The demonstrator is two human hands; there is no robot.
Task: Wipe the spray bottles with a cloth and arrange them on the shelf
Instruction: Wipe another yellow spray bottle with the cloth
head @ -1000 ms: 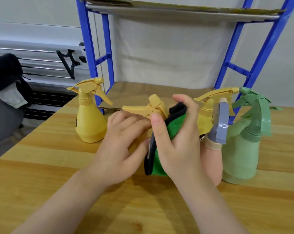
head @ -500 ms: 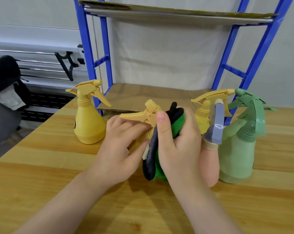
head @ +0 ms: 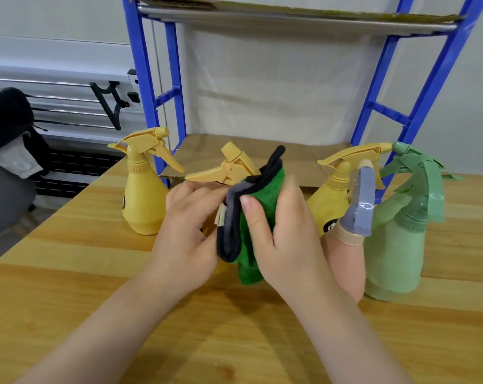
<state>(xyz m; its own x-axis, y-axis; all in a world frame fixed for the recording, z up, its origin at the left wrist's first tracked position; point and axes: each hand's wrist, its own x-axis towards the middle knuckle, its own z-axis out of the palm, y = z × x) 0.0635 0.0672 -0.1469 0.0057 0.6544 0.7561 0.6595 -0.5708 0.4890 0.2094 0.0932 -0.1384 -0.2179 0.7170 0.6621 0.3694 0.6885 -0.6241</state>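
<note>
I'm wrapping the green cloth [head: 262, 214] around the yellow spray bottle [head: 232, 169] over the wooden table [head: 68, 286], my right hand [head: 287, 234] clutching cloth against it, my left hand [head: 190, 228] gripping its body; another yellow bottle [head: 143, 200] standing left, a green bottle [head: 395, 245] right, the blue shelf [head: 290, 20] behind

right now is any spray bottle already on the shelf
No, the five spray bottles, such as the green bottle, all stand on the wooden table, and the shelf above shows none.
</note>
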